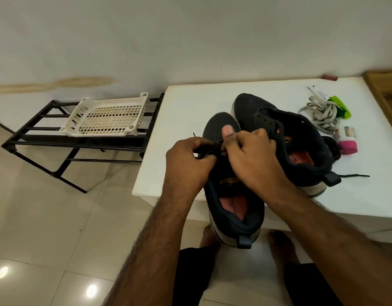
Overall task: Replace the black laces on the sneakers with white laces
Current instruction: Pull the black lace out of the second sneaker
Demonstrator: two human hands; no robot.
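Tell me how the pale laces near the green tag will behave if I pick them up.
The pale laces lie in loose flat loops, so they are probably floppy and will dangle and unravel. They look light. Being piled together, they may tangle or drag the green tag along.
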